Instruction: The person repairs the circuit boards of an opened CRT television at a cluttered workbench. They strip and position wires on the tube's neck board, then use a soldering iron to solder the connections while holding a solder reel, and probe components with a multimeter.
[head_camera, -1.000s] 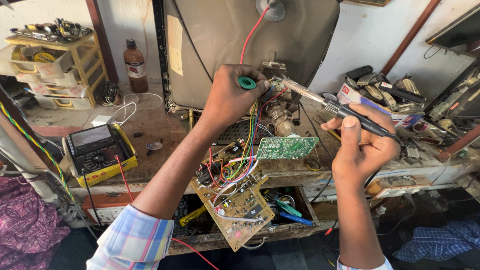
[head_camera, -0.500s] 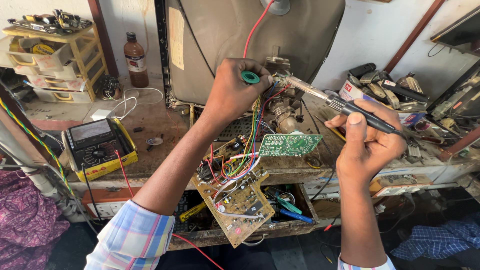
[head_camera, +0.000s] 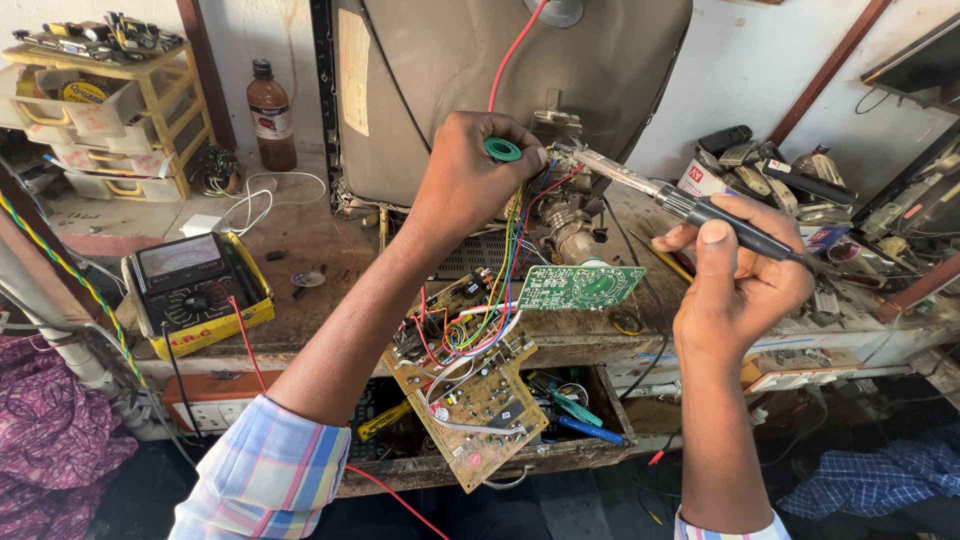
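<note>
Soldering iron with black handle (head_camera: 745, 232) is being gripped in the right hand (head_camera: 735, 285), tip nearing the tube-neck wiring (head_camera: 560, 195); left hand (head_camera: 470, 180) is pinching a green solder spool (head_camera: 502, 150), needing steady feeding.

A white wall (head_camera: 780, 70) fills the top of the frame. A worn brown worktop (head_camera: 300, 250) runs across the middle. Yellow shelves (head_camera: 170, 110) stand upper left. Light is bright.

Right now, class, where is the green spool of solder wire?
In the head view, the green spool sits pinched in the left hand, centre top, before the grey picture tube, left of the soldering iron.
</note>
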